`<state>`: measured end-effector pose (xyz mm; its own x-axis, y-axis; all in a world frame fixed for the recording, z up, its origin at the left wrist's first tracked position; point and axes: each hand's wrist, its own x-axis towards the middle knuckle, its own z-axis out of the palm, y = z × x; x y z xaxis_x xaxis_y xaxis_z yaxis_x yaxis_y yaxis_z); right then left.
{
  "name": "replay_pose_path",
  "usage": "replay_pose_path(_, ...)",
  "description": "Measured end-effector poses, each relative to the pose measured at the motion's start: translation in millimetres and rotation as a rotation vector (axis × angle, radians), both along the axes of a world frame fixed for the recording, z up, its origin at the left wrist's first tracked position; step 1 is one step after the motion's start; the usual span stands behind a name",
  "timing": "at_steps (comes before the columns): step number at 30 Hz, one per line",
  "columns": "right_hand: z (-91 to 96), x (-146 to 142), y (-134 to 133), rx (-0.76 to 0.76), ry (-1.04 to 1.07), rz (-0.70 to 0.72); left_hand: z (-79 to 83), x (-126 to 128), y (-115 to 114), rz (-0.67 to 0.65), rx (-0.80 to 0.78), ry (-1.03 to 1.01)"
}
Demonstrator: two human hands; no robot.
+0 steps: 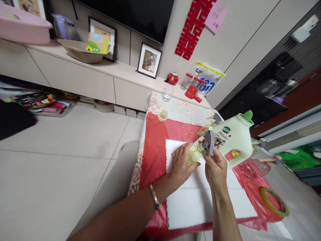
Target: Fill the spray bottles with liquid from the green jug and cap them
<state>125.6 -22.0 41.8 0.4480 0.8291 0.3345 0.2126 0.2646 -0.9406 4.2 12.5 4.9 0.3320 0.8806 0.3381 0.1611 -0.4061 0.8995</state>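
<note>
My left hand wraps round the body of a small pale yellow-green spray bottle, tilted above a white scalloped-edge sheet. At its neck, the fingers of my right hand grip the grey trigger spray head. Whether the head is fully screwed down cannot be made out. Just behind my hands stands a large pale green jug with a green spout and a printed label. A second grey-headed spray bottle is partly hidden behind the jug. To the far left sits a pale cap.
Red plastic sheeting lies over a floral tablecloth. A glass mug stands at the far edge. On the right are a tape roll and more spray bottles. A low cabinet runs behind.
</note>
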Motion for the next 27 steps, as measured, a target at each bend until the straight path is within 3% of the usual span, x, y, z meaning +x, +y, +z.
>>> replay_pose_path(6,-0.6,-5,6,0.015,0.059,-0.038,-3.5,3,1,0.013,0.034,-0.016)
replay_pose_path(13,-3.5,-18,5,0.004,0.174,0.010,-5.5,5,0,0.045,0.042,-0.011)
replay_pose_path(21,-9.7,-31,9,0.061,0.229,-0.143,-0.6,3,-1,0.032,0.013,0.011)
replay_pose_path(27,-11.2,-37,8,0.051,0.240,-0.152,-2.3,3,0,0.031,-0.004,-0.009)
